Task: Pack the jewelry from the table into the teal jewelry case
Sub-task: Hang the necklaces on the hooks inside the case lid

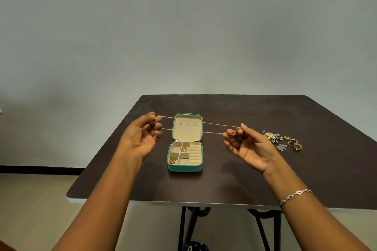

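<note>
While the left hand (142,135) and the right hand (247,145) are each pinching an end of the chain (214,133), stretching it doubled in the air above the open case (184,168), pulling harder would be risking a snap — and slackening it carelessly would be inviting a tangle on lowering.

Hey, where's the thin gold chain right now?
In the head view the chain is stretched across the middle, crossing the lid of the open teal case, pinched by the left hand and the right hand.
</note>
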Demonstrator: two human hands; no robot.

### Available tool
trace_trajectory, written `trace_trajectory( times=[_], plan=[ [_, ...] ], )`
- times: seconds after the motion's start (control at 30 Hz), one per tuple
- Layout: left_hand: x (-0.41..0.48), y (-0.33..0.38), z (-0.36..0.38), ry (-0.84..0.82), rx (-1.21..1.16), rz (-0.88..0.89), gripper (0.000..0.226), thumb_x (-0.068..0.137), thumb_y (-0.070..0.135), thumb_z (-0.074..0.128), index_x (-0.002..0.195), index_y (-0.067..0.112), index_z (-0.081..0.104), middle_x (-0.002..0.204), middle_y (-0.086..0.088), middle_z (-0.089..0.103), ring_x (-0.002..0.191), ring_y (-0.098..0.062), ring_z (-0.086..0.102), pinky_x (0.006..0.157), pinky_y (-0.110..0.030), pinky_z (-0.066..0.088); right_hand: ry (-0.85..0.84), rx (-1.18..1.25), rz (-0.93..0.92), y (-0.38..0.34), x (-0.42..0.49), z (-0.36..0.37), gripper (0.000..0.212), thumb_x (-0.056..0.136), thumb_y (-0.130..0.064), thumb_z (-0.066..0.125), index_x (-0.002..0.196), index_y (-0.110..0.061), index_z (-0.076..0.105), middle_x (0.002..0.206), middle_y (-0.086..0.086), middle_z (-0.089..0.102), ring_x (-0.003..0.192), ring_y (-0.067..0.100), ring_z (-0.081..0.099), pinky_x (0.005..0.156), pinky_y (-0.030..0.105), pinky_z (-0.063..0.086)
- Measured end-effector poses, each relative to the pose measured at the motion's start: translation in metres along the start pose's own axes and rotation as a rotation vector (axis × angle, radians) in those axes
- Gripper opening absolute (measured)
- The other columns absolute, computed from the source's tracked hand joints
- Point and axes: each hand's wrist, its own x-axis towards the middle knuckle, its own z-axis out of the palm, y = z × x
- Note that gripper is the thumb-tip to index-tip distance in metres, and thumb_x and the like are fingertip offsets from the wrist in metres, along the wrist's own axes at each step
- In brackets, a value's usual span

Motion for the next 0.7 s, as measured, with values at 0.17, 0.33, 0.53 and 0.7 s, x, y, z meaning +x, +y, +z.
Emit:
trace_trajectory(
  times=[0.17,0.33,0.53,0.7],
  plan=[
    [0.0,-0.003,-0.015,0.007,0.117,-0.089,0.017,0.084,-0.004,0.048,0.089,0.01,0.055,0.065,-0.007,0.063,0.042,-0.009,0.051,0.036,-0.013,0.037,0.008,0.023,-0.017,-0.001,-0.004,-0.006,0.047,0.021,-0.024,0.095,0.057,-0.011,0.068,0.072,0.007,0.071,0.074,0.019,0.071,0.063,0.031,0.058],
    [-0.003,-0.007,-0.013,0.036,0.23,-0.083,0.016,0.086,-0.006,0.05,0.087,0.008,0.058,0.073,-0.01,0.063,0.045,-0.011,0.061,0.038,-0.015,0.045,0.061,0.048,-0.036,0.001,-0.005,-0.009,0.047,0.022,-0.022,0.095,0.06,-0.01,0.07,0.065,0.004,0.068,0.067,0.017,0.069,0.061,0.029,0.058],
    [-0.009,-0.018,-0.005,0.054,0.397,-0.027,0.017,0.087,-0.006,0.05,0.083,0.005,0.062,0.073,-0.011,0.068,0.058,-0.017,0.069,0.05,-0.024,0.056,0.216,-0.08,-0.03,-0.014,-0.012,-0.009,0.016,0.078,-0.02,0.059,0.069,-0.008,0.064,0.047,-0.002,0.052,0.049,0.01,0.058,0.051,0.022,0.053],
    [-0.014,-0.034,0.002,-0.007,0.572,0.044,0.019,0.087,-0.009,0.049,0.082,0.002,0.064,0.08,-0.014,0.065,0.066,-0.019,0.064,0.049,-0.02,0.055,0.283,-0.254,-0.049,-0.032,-0.016,-0.013,0.015,0.086,-0.017,0.057,0.076,-0.008,0.062,0.043,-0.004,0.048,0.045,0.007,0.053,0.05,0.021,0.05]
  ],
)
